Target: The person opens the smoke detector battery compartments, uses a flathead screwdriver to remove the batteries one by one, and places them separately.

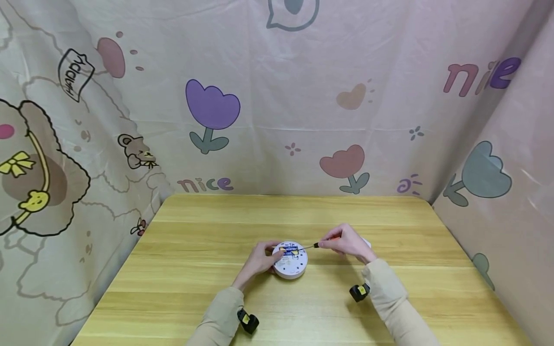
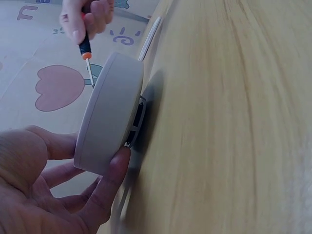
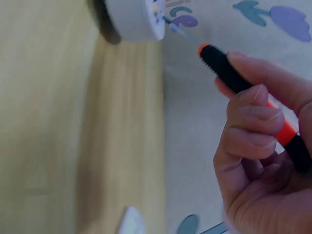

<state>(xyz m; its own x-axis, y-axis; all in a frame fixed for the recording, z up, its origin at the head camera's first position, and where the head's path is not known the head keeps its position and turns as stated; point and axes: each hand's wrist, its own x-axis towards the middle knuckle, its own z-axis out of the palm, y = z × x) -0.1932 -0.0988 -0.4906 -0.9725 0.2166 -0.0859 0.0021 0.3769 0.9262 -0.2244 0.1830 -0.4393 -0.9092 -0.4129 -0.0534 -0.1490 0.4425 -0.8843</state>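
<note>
A round white device (image 1: 291,264) sits on the wooden table, its upper face showing blue-and-yellow batteries (image 1: 289,250) in a recess. My left hand (image 1: 262,258) grips the device by its left edge, thumb over the top face and fingers around the side. In the left wrist view, dark slots in a smaller base show under the white side wall (image 2: 108,109). My right hand (image 1: 347,241) holds a black-and-orange screwdriver (image 3: 229,73) by its handle. Its thin shaft slants down leftward, with the tip at the batteries.
A white flat piece (image 1: 367,242) lies on the table (image 1: 207,240) behind the right hand, mostly hidden by it. Printed curtains (image 1: 268,96) hang along the table's back and sides. Black wrist-worn cameras (image 1: 359,292) sit at both sleeves.
</note>
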